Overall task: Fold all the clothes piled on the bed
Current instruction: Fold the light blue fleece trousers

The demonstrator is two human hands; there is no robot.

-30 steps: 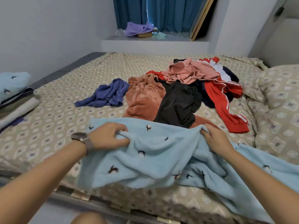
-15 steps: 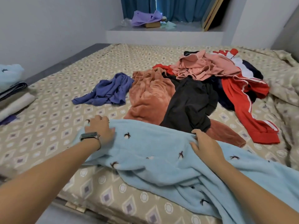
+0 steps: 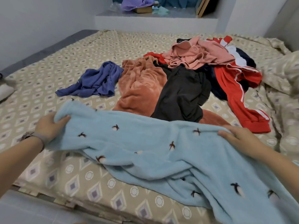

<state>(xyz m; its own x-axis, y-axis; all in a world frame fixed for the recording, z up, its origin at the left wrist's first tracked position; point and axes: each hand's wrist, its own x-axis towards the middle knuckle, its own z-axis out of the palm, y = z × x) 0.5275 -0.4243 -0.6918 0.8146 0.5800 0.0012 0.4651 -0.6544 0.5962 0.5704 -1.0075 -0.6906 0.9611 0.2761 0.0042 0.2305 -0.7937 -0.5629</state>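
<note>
Head view: light-blue fleece garment with small dark bird motifs [image 3: 145, 147] lies spread across the near edge of the bed with the beige diamond-patterned sheet [image 3: 48, 78], its right portion trailing off toward the near right corner. Left hand [image 3: 48, 126] grips the garment's left end, thumb on top and fingers curled under the fabric, lifting that end slightly off the sheet. A watch strap [image 3: 34, 137] sits on the left wrist. Right hand [image 3: 237, 136] rests on the garment's upper edge, fingers extended and lying flat on the fleece; no pinch is visible.

Beyond the garment, toward the middle of the bed, the unfolded pile remains. A rumpled blue-violet thin top [image 3: 93, 81] lies at the pile's left side, touching a rust-orange plush garment [image 3: 140, 88]. A black garment [image 3: 182, 94] overlaps the right side of the rust-orange one. A pink buttoned fleece top [image 3: 194, 55] sits crumpled on the far part of the pile. A red track jacket with white stripes [image 3: 239, 97] extends toward the right edge of the bed, with a navy and white piece [image 3: 241, 57] beside the pink top.

At the left edge of the bed, a pale folded item [image 3: 4, 92] is partly cut off by the frame. A patterned pillow [image 3: 284, 73] lies at the right edge. On the ledge behind the far edge, a purple cloth [image 3: 137, 3] rests over a brown box [image 3: 144, 9].
</note>
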